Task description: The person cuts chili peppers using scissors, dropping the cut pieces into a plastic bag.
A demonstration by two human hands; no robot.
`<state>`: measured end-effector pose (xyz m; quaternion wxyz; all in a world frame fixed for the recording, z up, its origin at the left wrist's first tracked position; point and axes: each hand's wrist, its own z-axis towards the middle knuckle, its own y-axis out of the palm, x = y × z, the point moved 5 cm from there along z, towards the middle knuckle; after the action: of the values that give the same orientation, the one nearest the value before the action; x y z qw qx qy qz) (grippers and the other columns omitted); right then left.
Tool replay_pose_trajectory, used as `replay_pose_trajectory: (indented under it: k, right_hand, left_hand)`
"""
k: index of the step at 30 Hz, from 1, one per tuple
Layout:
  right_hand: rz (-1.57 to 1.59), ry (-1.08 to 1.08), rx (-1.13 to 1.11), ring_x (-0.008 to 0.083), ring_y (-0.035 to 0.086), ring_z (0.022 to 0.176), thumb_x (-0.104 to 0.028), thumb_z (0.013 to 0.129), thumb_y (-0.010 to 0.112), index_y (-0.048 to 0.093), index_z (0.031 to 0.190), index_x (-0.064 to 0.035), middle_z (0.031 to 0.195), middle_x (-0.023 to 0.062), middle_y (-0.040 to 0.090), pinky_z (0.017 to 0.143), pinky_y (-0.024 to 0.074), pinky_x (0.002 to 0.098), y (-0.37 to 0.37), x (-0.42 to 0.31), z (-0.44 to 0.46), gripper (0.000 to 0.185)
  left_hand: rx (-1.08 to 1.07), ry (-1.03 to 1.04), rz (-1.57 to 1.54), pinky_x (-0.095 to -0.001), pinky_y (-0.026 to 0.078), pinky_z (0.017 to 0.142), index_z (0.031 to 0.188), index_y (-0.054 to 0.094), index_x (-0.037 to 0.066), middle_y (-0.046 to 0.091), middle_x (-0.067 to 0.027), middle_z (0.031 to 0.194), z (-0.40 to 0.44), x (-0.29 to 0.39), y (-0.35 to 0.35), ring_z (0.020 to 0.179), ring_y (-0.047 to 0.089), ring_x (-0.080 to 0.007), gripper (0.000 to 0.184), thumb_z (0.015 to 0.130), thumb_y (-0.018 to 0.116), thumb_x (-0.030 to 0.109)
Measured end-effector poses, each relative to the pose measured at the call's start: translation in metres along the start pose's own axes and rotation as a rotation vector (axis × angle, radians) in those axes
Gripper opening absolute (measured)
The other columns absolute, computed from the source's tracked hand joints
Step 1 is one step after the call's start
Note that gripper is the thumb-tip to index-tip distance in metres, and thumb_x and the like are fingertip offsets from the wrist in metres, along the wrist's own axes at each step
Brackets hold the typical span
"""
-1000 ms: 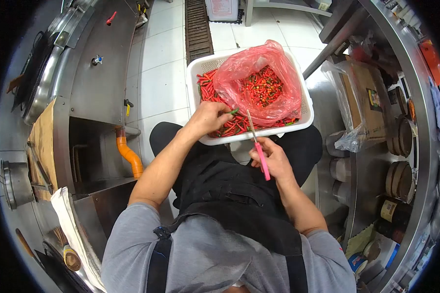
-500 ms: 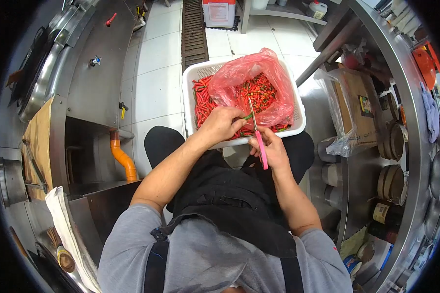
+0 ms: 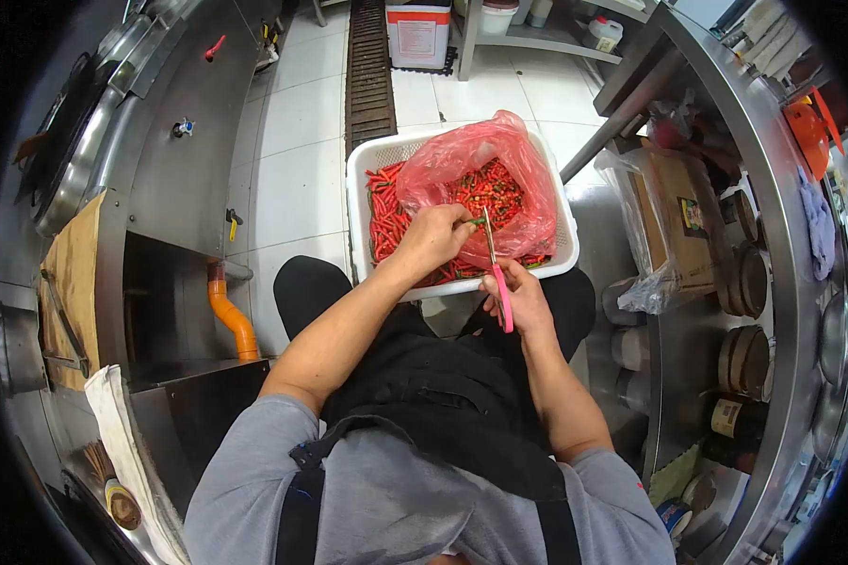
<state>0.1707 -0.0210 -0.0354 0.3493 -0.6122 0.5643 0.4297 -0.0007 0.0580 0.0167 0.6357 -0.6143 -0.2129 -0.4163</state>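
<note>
Head view, only one. White basket at the knees; what bears it is hidden. Pink bag inside, mouth open, filling the middle and right, up against the far edge. Loose chillies along the left edge, some along the near edge. Small chilli pieces in the bag.

Left hand: over the near edge, thumb and finger pinched on a green chilli, perhaps only its stem end. Right hand: just outside the near edge, fingers wrapped on scissors, blades reaching over that edge, beside the green chilli. Hands apart, tips near each other.

Risks, as judged: blades sit close to the left fingertips, so a slip could nick one. Thin film near the points could snag and tear. A knee shifting might tip the basket.

Count: basket one, bag one, scissors one, hands two, pinched chilli one. Loose chillies and pieces: heaped, beyond counting.
</note>
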Motion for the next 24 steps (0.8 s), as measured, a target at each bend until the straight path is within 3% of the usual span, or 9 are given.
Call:
replay_pose_trajectory:
  k: [3, 9, 18, 20, 24]
  right_hand:
    - [0.018, -0.053, 0.003, 0.011, 0.058, 0.054, -0.025, 0.083, 0.075, 0.052, 0.122, 0.0037, 0.077, 0.0049, 0.061, 0.047, 0.0449, 0.0249, 0.002, -0.006, 0.002, 0.053]
    - [0.02, -0.015, -0.036, 0.0113, 0.054, 0.047, -0.024, 0.083, 0.074, 0.052, 0.121, 0.0042, 0.072, 0.0049, 0.059, 0.041, 0.0404, 0.0242, 0.0, -0.01, 0.008, 0.052]
    - [-0.019, -0.031, 0.031, 0.0115, 0.057, 0.051, -0.025, 0.083, 0.074, 0.052, 0.123, 0.0038, 0.074, 0.0056, 0.062, 0.045, 0.0439, 0.0249, -0.004, 0.003, 0.0, 0.054]
    - [-0.013, -0.057, -0.022, 0.0118, 0.058, 0.055, -0.026, 0.083, 0.075, 0.052, 0.123, 0.0035, 0.075, 0.0051, 0.062, 0.047, 0.0451, 0.0255, -0.001, 0.002, 0.001, 0.055]
    - [-0.023, -0.024, -0.002, 0.0119, 0.058, 0.052, -0.027, 0.083, 0.074, 0.053, 0.122, 0.0036, 0.074, 0.0057, 0.062, 0.045, 0.044, 0.0254, -0.002, -0.005, 0.009, 0.054]
  left_hand:
    - [-0.074, 0.047, -0.039, -0.0446, 0.051, 0.074, 0.091, 0.068, -0.001, 0.066, -0.0223, 0.083, -0.002, 0.004, 0.007, 0.081, 0.065, -0.0379, 0.017, 0.081, 0.066, 0.014]
    - [-0.038, 0.104, 0.001, -0.0453, 0.051, 0.074, 0.092, 0.068, -0.001, 0.066, -0.0226, 0.084, -0.003, -0.005, 0.01, 0.082, 0.065, -0.0386, 0.018, 0.082, 0.065, 0.014]
    - [-0.002, -0.058, -0.028, -0.0446, 0.051, 0.07, 0.088, 0.067, -0.002, 0.066, -0.0223, 0.079, -0.003, -0.009, 0.008, 0.079, 0.066, -0.0372, 0.018, 0.082, 0.067, 0.015]
    - [-0.058, 0.016, -0.025, -0.0408, 0.051, 0.066, 0.092, 0.067, -0.001, 0.067, -0.0191, 0.078, -0.002, -0.007, 0.015, 0.073, 0.068, -0.0313, 0.019, 0.083, 0.068, 0.016]
    - [-0.03, 0.1, -0.037, -0.0406, 0.052, 0.066, 0.092, 0.067, -0.001, 0.067, -0.0192, 0.078, -0.001, -0.003, 0.017, 0.074, 0.068, -0.0319, 0.019, 0.083, 0.068, 0.016]
